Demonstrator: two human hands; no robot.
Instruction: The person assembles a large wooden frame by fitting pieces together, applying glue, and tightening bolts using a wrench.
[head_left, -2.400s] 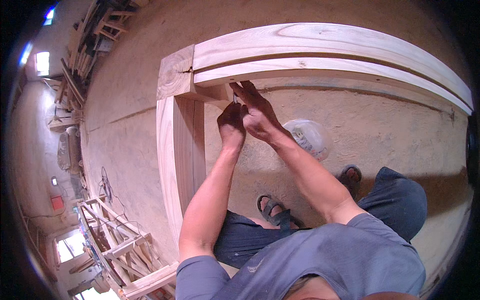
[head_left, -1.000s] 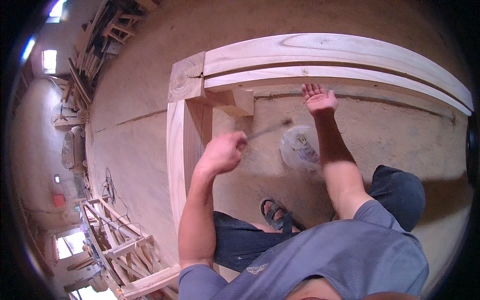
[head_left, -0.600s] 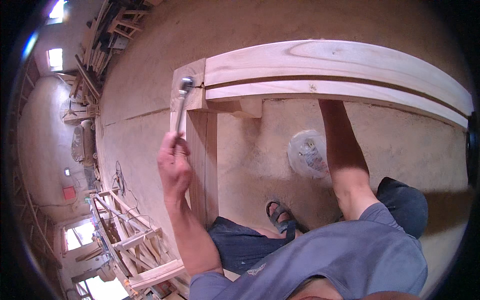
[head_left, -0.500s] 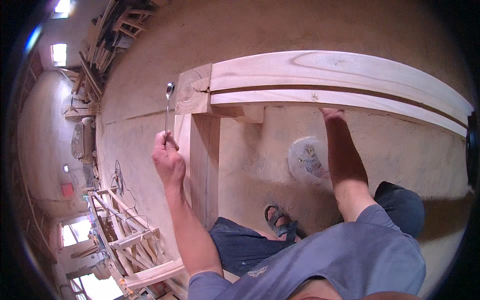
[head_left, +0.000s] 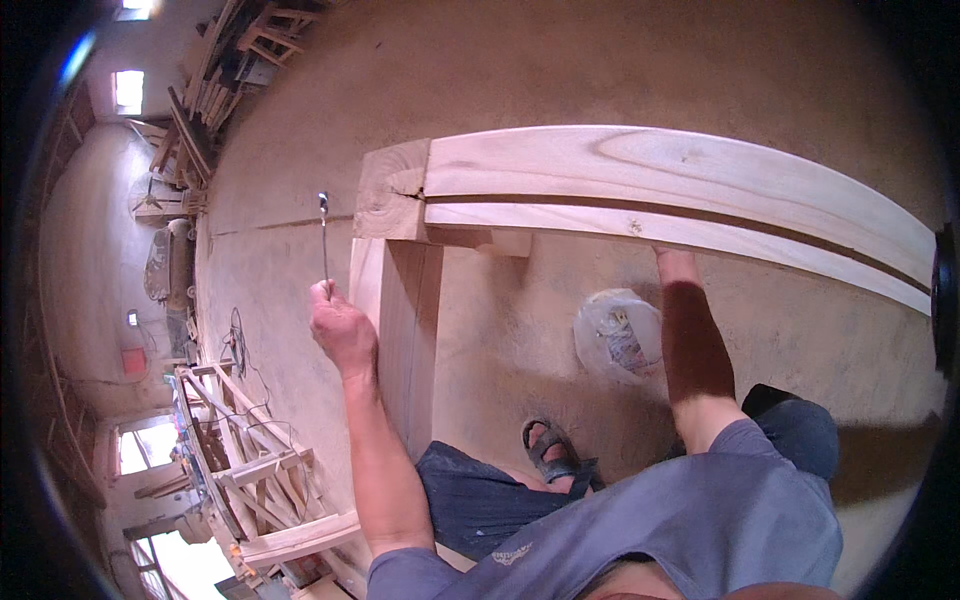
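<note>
My left hand (head_left: 345,330) is closed around the lower end of a slim metal wrench (head_left: 325,242), whose shiny head points away from me. The wrench stands just left of a square wooden corner post (head_left: 390,192), with a gap between them. From that post a pair of pale rails with a dark slot between them, the wider one a wooden rail (head_left: 640,165), runs right. A thick wooden side piece (head_left: 408,320) comes back toward me, beside my left forearm. My right hand (head_left: 675,264) reaches under the narrower rail (head_left: 540,217); its fingers are hidden there.
A clear plastic bag (head_left: 620,335) with small things inside lies on the floor between my arms. My sandaled foot (head_left: 550,450) is near it. At left stand a wooden frame (head_left: 260,465) and a cable (head_left: 238,345); stacked timber (head_left: 215,95) lies farther off.
The wrench head has swung left, farther from the corner post. My right hand has slipped farther under the rail, and the whole frame sits slightly lower in view.
</note>
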